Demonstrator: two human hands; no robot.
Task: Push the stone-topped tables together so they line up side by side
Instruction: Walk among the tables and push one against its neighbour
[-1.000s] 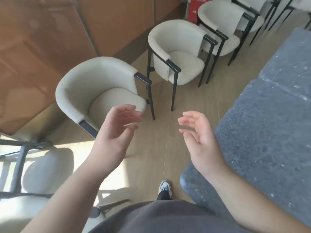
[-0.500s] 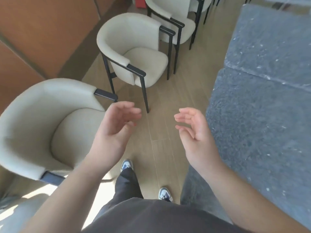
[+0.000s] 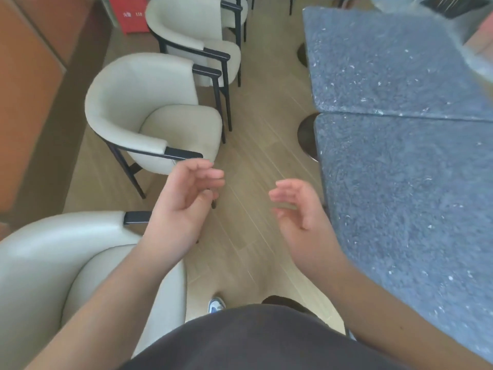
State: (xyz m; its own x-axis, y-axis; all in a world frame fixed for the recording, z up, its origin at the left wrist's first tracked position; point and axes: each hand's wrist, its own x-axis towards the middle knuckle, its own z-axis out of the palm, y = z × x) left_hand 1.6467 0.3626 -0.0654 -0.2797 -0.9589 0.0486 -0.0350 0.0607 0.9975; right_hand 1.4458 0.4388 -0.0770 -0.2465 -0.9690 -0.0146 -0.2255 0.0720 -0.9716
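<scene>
Stone-topped tables fill the right side of the head view: the near table [image 3: 405, 204] and the far table [image 3: 378, 62] sit edge to edge with only a thin seam between them, though the far top's left edge juts a little further left than the near one's, so the line is not quite true. Their dark round bases show at the floor near the seam. Neither hand is on stone. The right hand [image 3: 298, 209] hovers just beside the near table's left edge, fingers loosely curled and holding nothing; the left hand [image 3: 184, 198] hangs over the wooden floor [image 3: 248, 145], equally slack and empty. To my judgement this is an approach or check between pushes. The next move likely calls for flat palms on a table edge and a short, steady shove to square the offset. Cream armchairs [image 3: 157, 116] stand along the left, apart from the tables.
</scene>
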